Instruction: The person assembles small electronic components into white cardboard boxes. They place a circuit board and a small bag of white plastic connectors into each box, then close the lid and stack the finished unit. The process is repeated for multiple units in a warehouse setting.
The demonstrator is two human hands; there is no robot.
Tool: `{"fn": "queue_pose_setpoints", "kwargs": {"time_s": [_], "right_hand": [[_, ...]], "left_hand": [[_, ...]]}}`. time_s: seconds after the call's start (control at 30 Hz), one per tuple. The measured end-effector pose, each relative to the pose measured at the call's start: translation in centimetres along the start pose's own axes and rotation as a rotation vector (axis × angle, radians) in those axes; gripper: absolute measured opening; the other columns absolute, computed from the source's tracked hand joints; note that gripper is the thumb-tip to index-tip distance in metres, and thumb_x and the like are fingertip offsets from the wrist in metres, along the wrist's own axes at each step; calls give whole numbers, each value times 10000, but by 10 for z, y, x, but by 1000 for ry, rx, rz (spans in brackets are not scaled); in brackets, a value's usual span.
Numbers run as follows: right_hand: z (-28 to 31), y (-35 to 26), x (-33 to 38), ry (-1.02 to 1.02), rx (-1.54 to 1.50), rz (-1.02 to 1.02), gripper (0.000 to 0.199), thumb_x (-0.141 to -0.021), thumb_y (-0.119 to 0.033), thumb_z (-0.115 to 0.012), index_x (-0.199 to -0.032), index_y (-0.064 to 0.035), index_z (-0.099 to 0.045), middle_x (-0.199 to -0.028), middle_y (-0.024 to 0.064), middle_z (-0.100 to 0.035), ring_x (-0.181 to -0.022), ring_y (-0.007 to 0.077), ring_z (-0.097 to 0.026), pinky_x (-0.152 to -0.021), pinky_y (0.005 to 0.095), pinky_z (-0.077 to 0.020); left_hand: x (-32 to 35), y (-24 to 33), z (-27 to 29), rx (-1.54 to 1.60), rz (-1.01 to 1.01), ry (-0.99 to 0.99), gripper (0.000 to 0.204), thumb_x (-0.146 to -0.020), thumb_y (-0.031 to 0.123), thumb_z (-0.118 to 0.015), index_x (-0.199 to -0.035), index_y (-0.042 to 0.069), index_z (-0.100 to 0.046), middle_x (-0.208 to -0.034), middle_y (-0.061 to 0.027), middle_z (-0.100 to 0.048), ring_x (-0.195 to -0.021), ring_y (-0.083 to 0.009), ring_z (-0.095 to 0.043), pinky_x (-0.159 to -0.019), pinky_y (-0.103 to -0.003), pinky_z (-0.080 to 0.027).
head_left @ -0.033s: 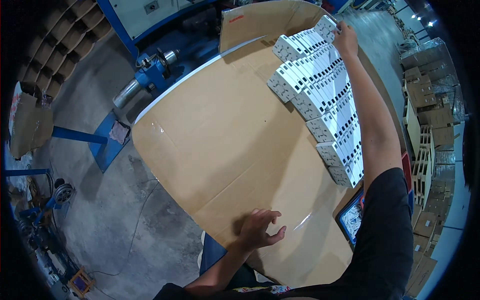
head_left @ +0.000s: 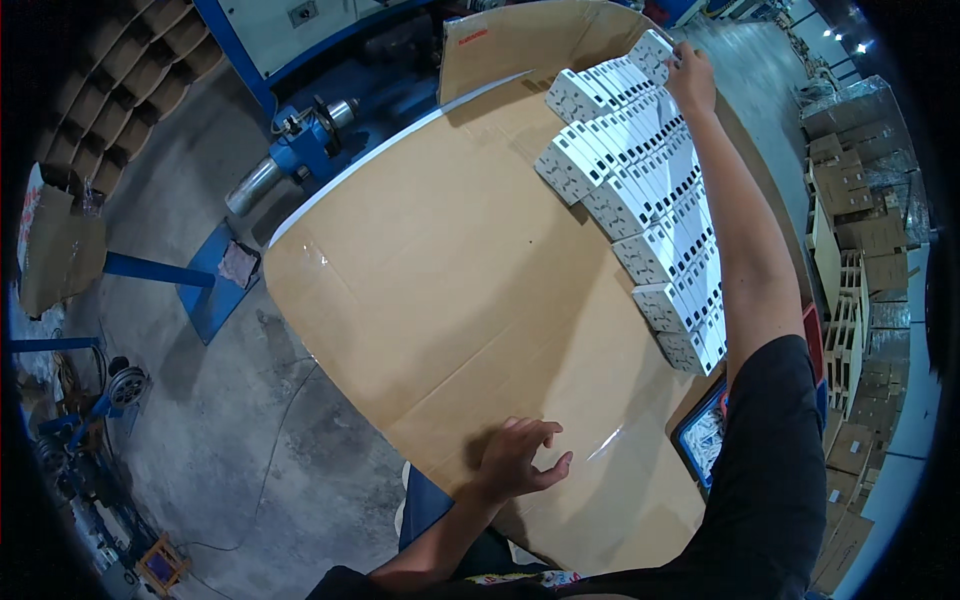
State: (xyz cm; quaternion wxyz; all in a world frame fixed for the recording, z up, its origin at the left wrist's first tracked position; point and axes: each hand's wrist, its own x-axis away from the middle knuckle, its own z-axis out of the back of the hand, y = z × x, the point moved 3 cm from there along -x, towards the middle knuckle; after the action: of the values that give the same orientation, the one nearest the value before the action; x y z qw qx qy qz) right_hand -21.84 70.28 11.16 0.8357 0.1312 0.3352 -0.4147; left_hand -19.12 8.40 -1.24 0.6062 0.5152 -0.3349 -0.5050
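Note:
White slotted plastic blocks [head_left: 655, 215] stand in several packed rows along the right side of the cardboard-covered table [head_left: 430, 300]. My right hand [head_left: 692, 80] reaches to the far end of these rows. Its fingers close on the edge of a white block [head_left: 652, 57] with holes in its broad face, tilted at the back of the farthest row. Part of that block is behind the fingers. Near the table's front edge, my left hand [head_left: 518, 460] hovers over or rests on the cardboard, thumb and fingers apart, holding nothing.
An upright cardboard panel [head_left: 540, 40] borders the table's far side. A blue tray [head_left: 703, 435] of small white pieces sits beside my right upper arm. Blue machinery [head_left: 300, 145] with a metal cylinder stands beyond the left edge. Stacked cartons [head_left: 850, 450] line the right.

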Motion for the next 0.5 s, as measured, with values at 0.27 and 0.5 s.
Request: {"fn": "queue_pose_setpoints", "kwargs": {"time_s": [0.27, 0.5], "right_hand": [[-3, -12, 1, 0, 55, -34, 334, -862, -203, -734, -1141, -91, -589, -1118, 208, -566, -990, 439, -642, -824, 517, -554], [3, -20, 5, -7, 58, -51, 401, -822, -161, -741, -1168, -72, -558, -1172, 229, -520, -1067, 448, -611, -832, 512, -555]], "left_hand": [[-2, -1, 0, 17, -61, 40, 386, -759, 241, -807, -1055, 110, -597, -753, -19, -556, -693, -236, -602, -665, -383, -443], [-4, 3, 5, -11, -15, -7, 340, -735, 179, -807, -1029, 90, -663, -800, -27, -636, -773, -236, -663, -758, -369, -486]]}}
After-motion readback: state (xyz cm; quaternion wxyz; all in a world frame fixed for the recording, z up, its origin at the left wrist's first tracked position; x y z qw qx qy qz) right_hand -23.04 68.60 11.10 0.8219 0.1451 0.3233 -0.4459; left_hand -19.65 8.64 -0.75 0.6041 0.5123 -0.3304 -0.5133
